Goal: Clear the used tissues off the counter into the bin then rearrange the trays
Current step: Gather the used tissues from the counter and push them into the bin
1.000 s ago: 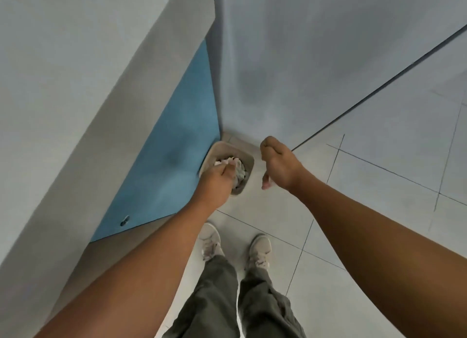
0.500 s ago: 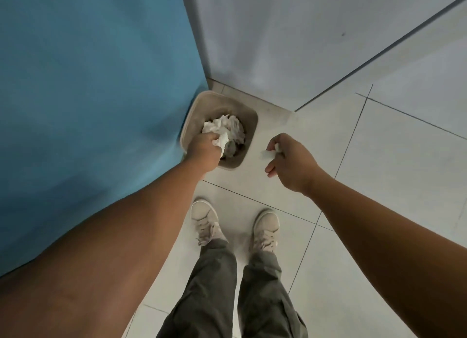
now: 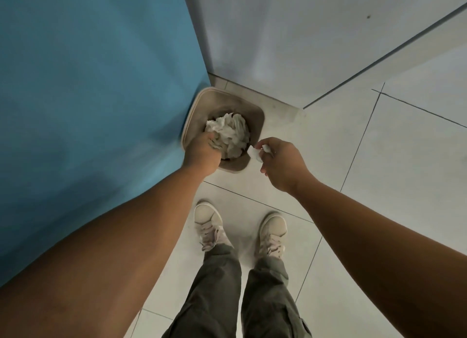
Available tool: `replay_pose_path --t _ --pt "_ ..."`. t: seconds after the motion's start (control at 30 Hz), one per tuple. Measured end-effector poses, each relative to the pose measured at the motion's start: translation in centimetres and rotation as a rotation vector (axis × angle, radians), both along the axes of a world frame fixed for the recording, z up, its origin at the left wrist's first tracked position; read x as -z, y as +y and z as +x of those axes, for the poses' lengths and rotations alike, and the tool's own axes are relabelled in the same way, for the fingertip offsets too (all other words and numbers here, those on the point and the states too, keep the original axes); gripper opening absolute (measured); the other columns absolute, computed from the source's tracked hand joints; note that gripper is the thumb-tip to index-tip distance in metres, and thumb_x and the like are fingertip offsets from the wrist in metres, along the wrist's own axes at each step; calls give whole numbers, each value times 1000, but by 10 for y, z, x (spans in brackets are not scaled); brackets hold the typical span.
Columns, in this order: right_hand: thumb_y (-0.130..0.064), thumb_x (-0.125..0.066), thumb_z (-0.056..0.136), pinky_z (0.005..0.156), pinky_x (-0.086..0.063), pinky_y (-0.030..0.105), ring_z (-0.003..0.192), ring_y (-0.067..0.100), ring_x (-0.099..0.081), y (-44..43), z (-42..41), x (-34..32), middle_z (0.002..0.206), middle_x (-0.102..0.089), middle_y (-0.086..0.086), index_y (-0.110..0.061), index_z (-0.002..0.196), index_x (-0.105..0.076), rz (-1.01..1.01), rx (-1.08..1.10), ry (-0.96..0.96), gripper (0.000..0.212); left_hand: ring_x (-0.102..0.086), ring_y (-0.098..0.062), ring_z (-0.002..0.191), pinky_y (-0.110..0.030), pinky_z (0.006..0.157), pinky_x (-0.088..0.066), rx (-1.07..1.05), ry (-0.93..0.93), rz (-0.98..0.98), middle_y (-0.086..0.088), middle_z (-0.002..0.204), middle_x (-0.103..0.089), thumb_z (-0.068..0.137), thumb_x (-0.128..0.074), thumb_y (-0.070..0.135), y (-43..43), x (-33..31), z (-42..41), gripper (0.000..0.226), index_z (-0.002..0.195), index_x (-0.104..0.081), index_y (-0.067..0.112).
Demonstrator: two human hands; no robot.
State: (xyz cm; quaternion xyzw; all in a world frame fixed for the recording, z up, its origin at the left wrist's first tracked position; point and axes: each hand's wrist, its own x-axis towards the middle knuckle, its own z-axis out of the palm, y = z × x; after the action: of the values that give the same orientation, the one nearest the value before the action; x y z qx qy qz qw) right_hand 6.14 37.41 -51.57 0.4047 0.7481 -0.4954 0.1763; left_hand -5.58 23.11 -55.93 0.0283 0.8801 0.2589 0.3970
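Bin (image 3: 255,112): we see it centre frame, against the blue panel (image 3: 88,97)
Tissues (image 3: 231,133): heaped inside
Left hand (image 3: 202,153): fingers down in the heap; grasp unclear
Right hand (image 3: 283,163): pinches a tissue scrap (image 3: 255,154) at the bin's right rim

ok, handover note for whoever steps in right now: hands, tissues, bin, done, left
Left hand: down inside the bin, on the heap of crumpled tissues; whether it grips any cannot be told.
Right hand: pinching a small tissue scrap just outside the bin's right rim.
Bin: on the tiled floor, in the corner by the blue panel, piled with tissues.
Done: a heap of tissues binned.
Left: drop the scrap in, then rearrange the trays. Counter and trays are out of view.
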Motion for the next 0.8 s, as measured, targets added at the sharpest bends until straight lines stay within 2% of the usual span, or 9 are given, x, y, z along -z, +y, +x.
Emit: replay_pose_path --t 0.07,0.2,0.27,0.37,0.47,0.57,0.63,0.7,0.8 --pt "-18 -48 96 67 -45 25 85 23 -66 -6 -18 3 93 -67 4 -25 108 -63 9 -13 22 20 -58 -24 117 -24 84 -42 -30 32 -2 -2 132 -61 93 -57 13 -10 -4 -4 40 132 -59 21" --pt "-16 -50 94 78 -43 27 104 29 -58 -15 -50 16 116 -63 9 -18 119 -58 44 -96 2 26 -60 -25 114 -37 95 -52 -145 89 34 -5 127 -65 90 -57 12 -21 -11 -9 38 127 -62 19" --pt "-16 -52 94 85 -46 30 110 32 -56 -18 -59 28 122 -61 10 -17 124 -55 36 -93 -14 31 -60 -23 114 -31 93 -50 -185 104 33 -4 128 -64 90 -57 11 -25 -10 -10 40 128 -62 20" --pt "-18 -58 91 94 -46 33 116 33 -55 -21 -64 52 130 -58 10 -21 139 -44 -1 -90 -79 50 -61 -23 111 -25 85 -44 -210 120 7 -5 130 -63 90 -58 11 -30 -6 -7 40 129 -61 19" --pt "-22 -63 85 103 -45 41 120 32 -54 -22 -66 66 135 -56 7 -29 150 -29 -37 -121 -119 74 -59 -23 116 -26 90 -44 -200 129 12 -4 133 -61 92 -57 12 -32 -8 0 40 130 -59 20" --pt "-22 -57 87 105 -44 39 122 32 -53 -19 -63 61 137 -55 8 -25 148 -35 -45 -150 -138 64 -59 -23 117 -27 90 -46 -132 144 11 -3 133 -61 92 -56 12 -33 -18 8 40 131 -59 21" --pt "-21 -53 89 103 -44 34 124 32 -52 -16 -57 42 139 -54 9 -21 142 -44 -30 -170 -152 54 -60 -26 114 -33 93 -51 -90 158 15 -5 133 -60 92 -57 13 -30 -32 12 41 133 -58 20" --pt "-23 -52 88 93 -45 28 121 32 -53 -12 -48 18 135 -57 8 -23 139 -48 27 -213 -145 51 -60 -28 112 -35 93 -51 -31 196 6 -6 132 -60 91 -58 14 -25 -50 15 43 134 -57 19" --pt "-25 -51 87 85 -45 28 112 33 -57 -5 -35 -33 124 -63 9 -27 134 -52 112 -292 -85 47 -56 -31 117 -36 92 -46 74 278 1 -10 131 -60 89 -60 18 -15 -91 20 46 135 -56 15"
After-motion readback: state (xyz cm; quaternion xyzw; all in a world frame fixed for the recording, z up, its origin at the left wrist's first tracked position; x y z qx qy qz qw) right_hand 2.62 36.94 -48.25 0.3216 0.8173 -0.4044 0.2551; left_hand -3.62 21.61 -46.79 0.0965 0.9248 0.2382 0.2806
